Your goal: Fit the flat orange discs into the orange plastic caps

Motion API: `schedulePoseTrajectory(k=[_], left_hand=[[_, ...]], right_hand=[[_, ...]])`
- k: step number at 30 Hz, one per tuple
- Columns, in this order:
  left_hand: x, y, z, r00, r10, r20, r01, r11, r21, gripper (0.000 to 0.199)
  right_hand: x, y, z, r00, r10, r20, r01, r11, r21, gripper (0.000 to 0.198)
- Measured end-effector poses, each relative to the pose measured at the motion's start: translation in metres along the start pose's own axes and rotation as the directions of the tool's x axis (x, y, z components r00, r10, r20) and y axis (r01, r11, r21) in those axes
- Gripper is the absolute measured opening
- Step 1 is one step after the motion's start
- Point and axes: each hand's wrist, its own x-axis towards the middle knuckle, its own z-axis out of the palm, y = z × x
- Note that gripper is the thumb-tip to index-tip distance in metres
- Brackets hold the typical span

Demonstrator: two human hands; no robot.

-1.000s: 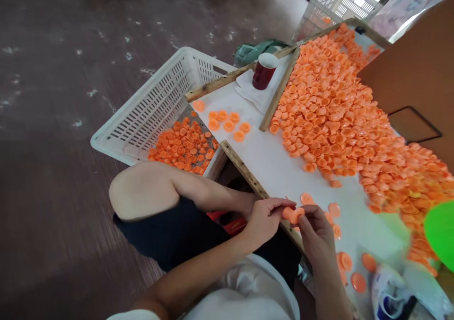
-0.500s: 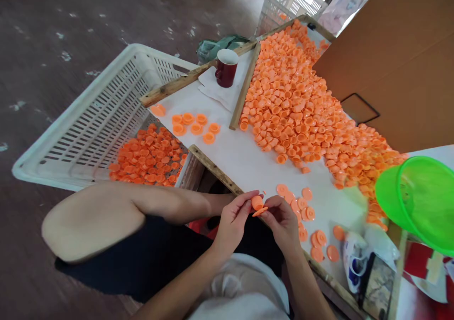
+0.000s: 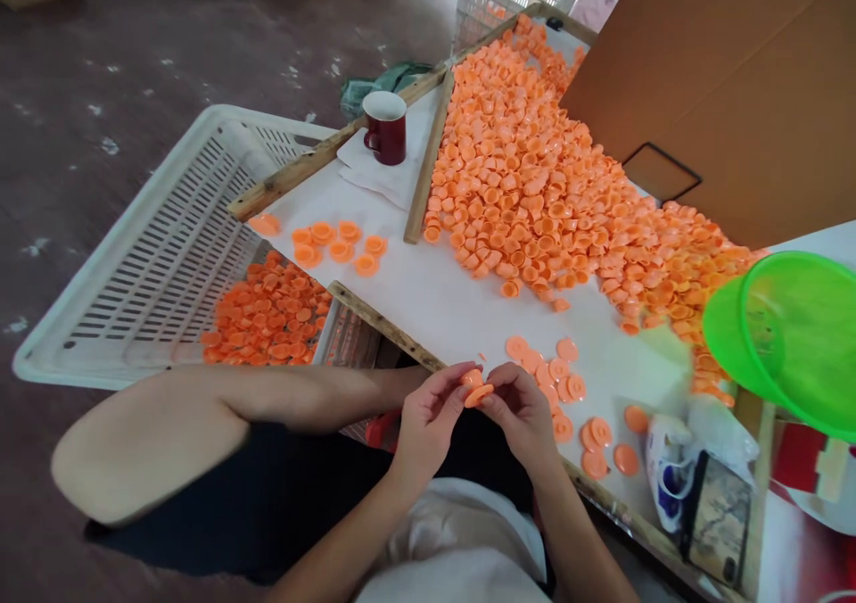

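My left hand (image 3: 432,416) pinches a small orange plastic cup (image 3: 471,377) between thumb and fingertips, just above my lap. Against the cup, my right hand (image 3: 525,411) grips a flat orange disc (image 3: 479,395) by its edge; the two pieces touch, but whether they are joined I cannot tell. Close to my right hand, loose orange discs (image 3: 567,388) lie on the white tabletop (image 3: 461,309). A big heap of orange cups (image 3: 522,175) covers the table's far side. Several finished-looking orange pieces (image 3: 341,251) sit at the left end.
A white crate (image 3: 134,255) with orange pieces (image 3: 274,309) stands at the left. A maroon mug (image 3: 386,130) rests on paper behind a wooden strip (image 3: 429,157). At the right are a green basin (image 3: 789,344), a phone (image 3: 719,514) and a large cardboard box (image 3: 728,94).
My hands have drawn closer together, and the disc now sits nearer the cup, pressed against it. The whole view has shifted slightly as my head turned.
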Motion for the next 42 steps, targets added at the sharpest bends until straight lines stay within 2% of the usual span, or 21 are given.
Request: schedulePoseTrajectory(k=[3,8,13,17,22,26,29,32,35,38,42], left_hand=[[-0.004,-0.002,0.001,0.999,0.045,0.019,-0.047,0.994,0.097,0.029],[-0.007,-0.004,-0.004,0.986,0.132,0.099,-0.151,0.962,0.227,0.038],[-0.002,0.001,-0.009,0.968,0.196,0.156,-0.235,0.925,0.297,0.033],[0.003,0.008,-0.01,0.944,0.301,0.139,-0.33,0.885,0.327,0.034],[0.005,0.012,-0.015,0.928,0.336,0.16,-0.372,0.852,0.368,0.028],[0.005,0.015,-0.016,0.932,0.337,0.136,-0.363,0.859,0.362,0.027],[0.004,0.016,-0.015,0.94,0.321,0.115,-0.341,0.879,0.334,0.026],[0.002,0.016,-0.015,0.957,0.262,0.127,-0.286,0.923,0.258,0.026],[0.0,0.016,-0.016,0.978,0.174,0.115,-0.197,0.955,0.224,0.022],[0.001,0.015,-0.014,0.988,0.141,0.059,-0.151,0.961,0.233,0.019],[0.01,0.01,-0.018,0.99,0.136,0.023,-0.136,0.942,0.308,0.02]], right_hand=[[0.002,0.001,0.0,1.0,0.008,-0.013,-0.008,1.0,0.012,0.01],[0.002,0.001,0.0,0.999,-0.047,-0.014,0.047,0.999,-0.02,0.01],[0.004,-0.001,0.002,0.996,-0.078,0.033,0.079,0.997,-0.006,0.035],[0.008,-0.005,0.001,0.984,-0.16,0.081,0.171,0.972,-0.161,0.024],[0.008,-0.007,0.001,0.97,-0.225,0.095,0.244,0.918,-0.313,0.017],[0.011,-0.011,0.005,0.976,-0.176,0.125,0.206,0.931,-0.302,0.016],[0.014,-0.014,0.006,0.981,-0.103,0.167,0.133,0.974,-0.186,0.022],[0.013,-0.012,0.008,0.984,-0.085,0.158,0.104,0.988,-0.115,0.026],[0.009,-0.006,0.013,0.993,-0.082,0.084,0.096,0.979,-0.182,0.018],[0.007,0.001,0.019,0.995,-0.099,0.022,0.102,0.962,-0.252,0.015],[0.013,0.0,0.023,0.997,-0.052,0.05,0.065,0.954,-0.293,0.018]])
